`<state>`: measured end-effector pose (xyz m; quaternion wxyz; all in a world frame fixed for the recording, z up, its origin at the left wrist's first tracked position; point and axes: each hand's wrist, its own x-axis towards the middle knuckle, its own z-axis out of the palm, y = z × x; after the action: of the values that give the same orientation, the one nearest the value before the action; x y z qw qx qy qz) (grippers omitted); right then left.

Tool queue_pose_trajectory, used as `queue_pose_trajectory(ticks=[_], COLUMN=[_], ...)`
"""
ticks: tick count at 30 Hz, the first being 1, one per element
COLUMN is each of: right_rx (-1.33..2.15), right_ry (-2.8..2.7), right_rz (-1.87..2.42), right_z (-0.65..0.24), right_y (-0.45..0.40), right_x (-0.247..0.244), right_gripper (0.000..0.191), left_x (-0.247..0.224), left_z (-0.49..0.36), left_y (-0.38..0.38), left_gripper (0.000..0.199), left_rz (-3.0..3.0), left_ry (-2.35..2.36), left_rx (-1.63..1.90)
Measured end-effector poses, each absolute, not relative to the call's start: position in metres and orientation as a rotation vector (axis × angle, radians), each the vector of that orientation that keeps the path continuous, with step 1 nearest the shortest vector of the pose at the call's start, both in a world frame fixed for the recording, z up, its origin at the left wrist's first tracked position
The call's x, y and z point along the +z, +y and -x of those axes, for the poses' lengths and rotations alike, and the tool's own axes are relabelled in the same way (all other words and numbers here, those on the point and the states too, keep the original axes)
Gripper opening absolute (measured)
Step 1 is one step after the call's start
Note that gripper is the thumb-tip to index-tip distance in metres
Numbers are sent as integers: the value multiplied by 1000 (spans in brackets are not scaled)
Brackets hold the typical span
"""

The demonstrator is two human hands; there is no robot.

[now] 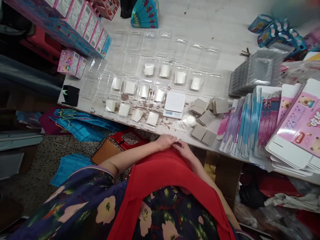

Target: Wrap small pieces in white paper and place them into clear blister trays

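Note:
My left hand point(166, 142) and my right hand point(183, 149) meet in front of the red apron, at the table's near edge. Both have their fingers pinched together around something small and pale, too small to name. Just beyond them a white digital scale point(174, 104) lies on the table with nothing on its plate. To its right are a small clear bag of white stuff point(188, 121) and several grey card pieces point(206, 117). Left of the scale, white packets point(152, 118) lie on the tabletop, and more white packets point(159, 95) sit in clear plastic trays point(209, 60).
Stacked clear trays point(257, 68) and folded printed cartons point(295, 123) fill the right side. Pink and blue boxes point(85, 26) stand at the back left, near a black item point(70, 95). Blue bags point(82, 125) and a red stool point(130, 138) are below the table's front edge.

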<state>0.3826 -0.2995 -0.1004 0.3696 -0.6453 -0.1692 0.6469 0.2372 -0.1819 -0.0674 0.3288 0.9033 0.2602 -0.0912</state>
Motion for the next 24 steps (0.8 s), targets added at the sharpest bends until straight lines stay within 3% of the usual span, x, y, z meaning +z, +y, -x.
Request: queue_pose_trajectory(ticks=[4, 10, 17, 21, 24], right_rx=[1510, 1445, 1415, 1385, 1351], right_ry=[-337, -165, -28, 64, 141], right_rz=[1733, 1710, 1742, 1754, 1762], right_z=[-394, -407, -386, -383, -385], right_y=[-294, -295, -308, -334, -347], right_x=[-102, -99, -106, -113, -117], right_gripper=[38, 46, 42, 39, 38], left_x=[-64, -66, -58, -75, -90], left_z=[-234, -245, -323, -355, -360], left_y=[-182, -76, 23, 38, 36], left_gripper=[15, 17, 15, 17, 21], left_rz=[-2058, -1696, -2209, -2402, -2502], left_ry=[797, 1102, 900, 759, 727], left_rx=[-176, -21, -320, -567, -559])
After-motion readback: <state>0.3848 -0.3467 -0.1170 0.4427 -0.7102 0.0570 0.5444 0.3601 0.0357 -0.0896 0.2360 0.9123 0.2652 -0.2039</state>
